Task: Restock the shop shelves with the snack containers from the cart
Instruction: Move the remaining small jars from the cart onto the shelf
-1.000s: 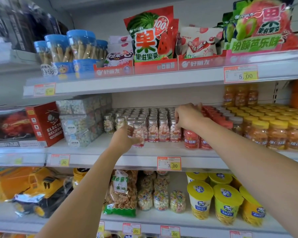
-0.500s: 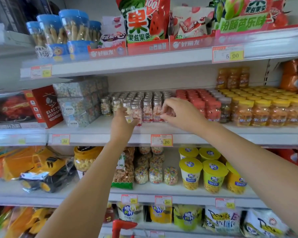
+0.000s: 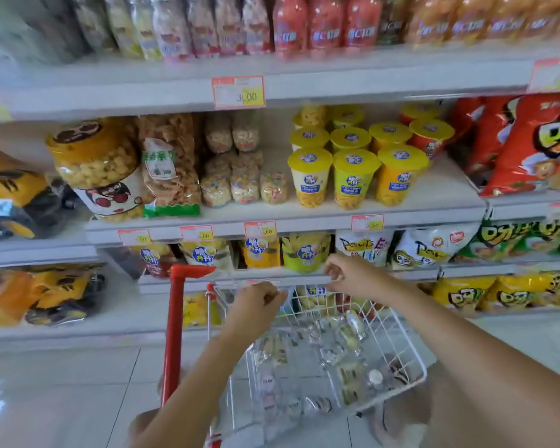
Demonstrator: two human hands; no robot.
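1. Lower left of the frame: bare tiled floor runs from the shelf base to the cart's red post.
2. Left hand, centre frame, hangs over the near-left corner of the wire basket. Its fingers are curled into the palm and nothing shows in them.
3. The basket's far rim sits just below the lower shelf lip, and its top is open.
4. Small clear snack bottles lie jumbled on the basket floor, tipped at all angles. They have pale caps and light contents, and are blurred.
5. Right hand, right of centre, is level with the shelf lip above the basket's far rim. Its fingers are loosely bent and hold nothing.
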